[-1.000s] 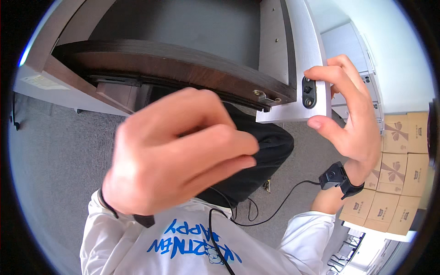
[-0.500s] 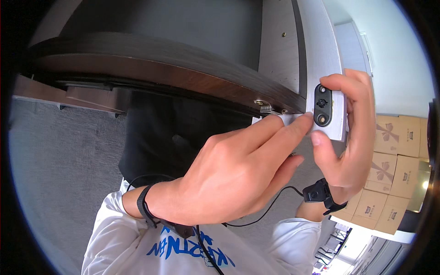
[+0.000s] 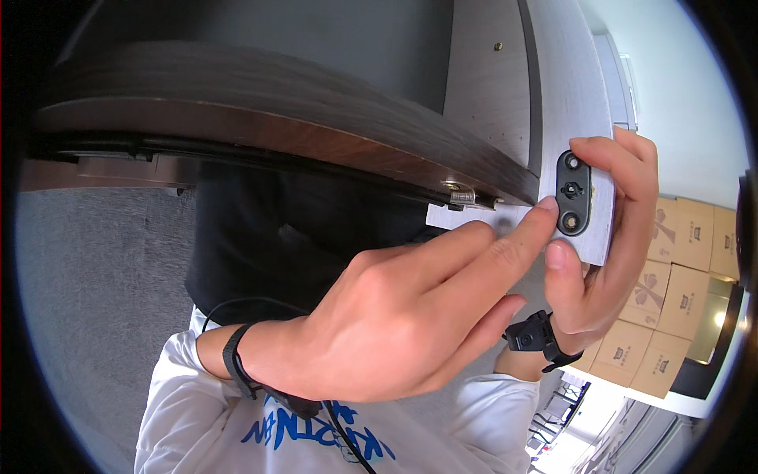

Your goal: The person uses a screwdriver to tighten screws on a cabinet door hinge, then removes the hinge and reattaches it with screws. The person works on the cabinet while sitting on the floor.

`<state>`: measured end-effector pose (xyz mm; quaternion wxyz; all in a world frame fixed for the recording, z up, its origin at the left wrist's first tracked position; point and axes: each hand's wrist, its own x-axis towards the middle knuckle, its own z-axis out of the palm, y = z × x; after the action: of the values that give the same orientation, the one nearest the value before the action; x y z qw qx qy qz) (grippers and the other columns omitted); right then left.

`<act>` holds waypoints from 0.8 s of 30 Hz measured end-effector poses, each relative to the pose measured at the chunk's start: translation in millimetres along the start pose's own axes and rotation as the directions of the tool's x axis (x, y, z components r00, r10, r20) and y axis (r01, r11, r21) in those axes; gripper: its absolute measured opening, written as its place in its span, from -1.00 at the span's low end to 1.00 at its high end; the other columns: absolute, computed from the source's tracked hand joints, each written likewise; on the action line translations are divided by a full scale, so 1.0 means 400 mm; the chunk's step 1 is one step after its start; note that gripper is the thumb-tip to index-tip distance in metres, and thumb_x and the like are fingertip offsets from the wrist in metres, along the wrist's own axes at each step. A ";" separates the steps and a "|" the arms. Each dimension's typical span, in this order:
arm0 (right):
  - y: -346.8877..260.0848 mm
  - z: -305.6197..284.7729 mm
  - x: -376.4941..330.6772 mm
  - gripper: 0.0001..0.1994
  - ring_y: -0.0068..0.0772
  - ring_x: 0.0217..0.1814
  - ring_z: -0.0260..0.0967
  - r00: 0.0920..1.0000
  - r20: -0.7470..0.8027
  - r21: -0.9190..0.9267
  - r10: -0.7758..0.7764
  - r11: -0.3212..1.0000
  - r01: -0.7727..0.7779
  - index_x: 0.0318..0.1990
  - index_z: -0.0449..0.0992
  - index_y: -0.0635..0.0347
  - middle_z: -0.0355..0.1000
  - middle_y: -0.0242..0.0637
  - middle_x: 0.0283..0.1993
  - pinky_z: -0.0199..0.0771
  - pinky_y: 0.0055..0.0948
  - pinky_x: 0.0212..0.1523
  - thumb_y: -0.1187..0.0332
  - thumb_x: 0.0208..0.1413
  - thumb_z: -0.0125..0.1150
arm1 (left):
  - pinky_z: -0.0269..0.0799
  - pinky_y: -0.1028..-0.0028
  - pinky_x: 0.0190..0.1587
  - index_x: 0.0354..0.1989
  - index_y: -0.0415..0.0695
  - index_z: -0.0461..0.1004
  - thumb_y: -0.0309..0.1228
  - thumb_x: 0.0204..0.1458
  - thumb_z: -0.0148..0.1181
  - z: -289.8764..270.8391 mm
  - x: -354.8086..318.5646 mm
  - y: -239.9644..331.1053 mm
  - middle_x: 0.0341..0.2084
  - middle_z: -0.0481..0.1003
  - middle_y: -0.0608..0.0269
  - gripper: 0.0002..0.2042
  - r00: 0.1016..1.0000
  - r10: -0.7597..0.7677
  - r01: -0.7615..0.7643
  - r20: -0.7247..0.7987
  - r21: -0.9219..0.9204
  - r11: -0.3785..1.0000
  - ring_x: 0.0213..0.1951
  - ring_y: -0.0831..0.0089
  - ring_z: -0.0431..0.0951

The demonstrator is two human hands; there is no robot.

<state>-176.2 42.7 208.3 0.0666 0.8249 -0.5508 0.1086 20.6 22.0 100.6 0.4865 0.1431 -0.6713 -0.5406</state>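
Right hand [image 3: 604, 237] grips the panel [image 3: 588, 118] edge; left hand [image 3: 410, 316], fingers loose, touches beside the black plate [image 3: 573, 193]. A slackened grip could let the panel swing.

A: What carries stuff here?
B: Dark wood-grain table [image 3: 260, 95], curved edge, seen from below; grey panel [image 3: 568, 110] at its right end.
A: Anything on the panel?
B: Black oval lock plate [image 3: 573, 193] sits flat on its face, near the lower edge. Small metal latch [image 3: 462, 196] just left, at the table's edge.
A: Floor?
B: Grey carpet floor [image 3: 95, 300]. Tan cardboard boxes [image 3: 671, 300] stacked at right; can't tell what they rest on.
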 end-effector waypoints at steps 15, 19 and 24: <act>-0.035 -0.008 0.005 -0.41 -0.40 -0.08 0.34 0.998 0.007 -0.056 0.065 0.996 -0.065 0.18 0.36 0.34 0.30 -0.05 0.14 0.30 -0.44 -0.06 0.11 0.08 0.13 | 0.30 0.59 -0.56 0.10 -0.31 0.56 -0.58 0.02 0.34 -0.036 -0.041 -0.015 -0.54 0.49 0.29 -0.59 0.994 -0.103 0.106 0.042 -0.066 0.992 -0.60 0.61 0.43; -0.059 -0.006 0.005 -0.45 -0.43 -0.11 0.37 0.998 0.004 -0.095 0.067 0.993 -0.066 0.17 0.36 0.38 0.34 -0.07 0.12 0.33 -0.49 -0.07 0.19 0.09 0.13 | 0.32 0.59 -0.55 0.07 -0.30 0.58 -0.58 0.01 0.34 -0.036 -0.050 -0.017 -0.55 0.50 0.29 -0.61 0.995 -0.088 0.091 0.047 -0.048 0.995 -0.61 0.59 0.44; -0.077 -0.008 0.011 -0.46 -0.42 -0.11 0.42 0.997 0.020 -0.143 0.079 0.987 -0.076 0.18 0.35 0.44 0.38 -0.05 0.09 0.36 -0.52 -0.08 0.24 0.10 0.13 | 0.35 0.58 -0.54 0.05 -0.28 0.59 -0.56 0.02 0.36 -0.041 -0.056 -0.018 -0.55 0.50 0.29 -0.63 0.995 -0.090 0.092 0.044 -0.031 0.995 -0.61 0.57 0.46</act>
<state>-146.3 51.4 213.0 0.1139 0.7973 -0.5896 0.0609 42.3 25.8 82.3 0.4492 0.1537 -0.6652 -0.5763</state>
